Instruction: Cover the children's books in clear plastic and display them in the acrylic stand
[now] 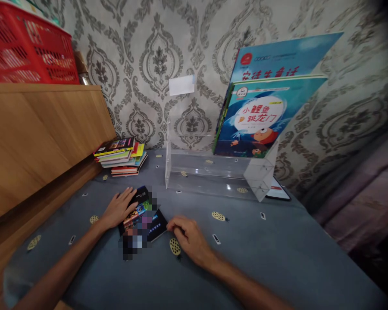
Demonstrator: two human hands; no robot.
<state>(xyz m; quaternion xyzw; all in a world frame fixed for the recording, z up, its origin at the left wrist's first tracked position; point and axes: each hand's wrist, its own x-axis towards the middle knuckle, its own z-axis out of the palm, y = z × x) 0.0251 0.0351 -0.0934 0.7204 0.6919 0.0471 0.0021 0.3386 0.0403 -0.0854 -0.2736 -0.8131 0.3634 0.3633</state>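
Note:
A dark book point(158, 224) with a colourful cover lies flat on the cloth, part of it blurred out by blocks. Across its upper left side my left hand point(120, 208) rests flat, fingers stretched out. My right hand point(190, 239) is closed at the book's right corner, thumb and forefinger pinched together on the edge. Beyond the hands stands a clear acrylic book stand point(197, 170). Its right end holds upright picture books, with a blue one point(236, 133) in front and a taller blue one point(287, 54) behind.
A stack of books point(123, 159) sits at the back left, beside a wooden cabinet point(45, 125) with a red basket point(32, 47) on top. Behind the stand's right end lies a phone or tablet point(280, 191). A grey patterned cloth point(245, 258) covers the table.

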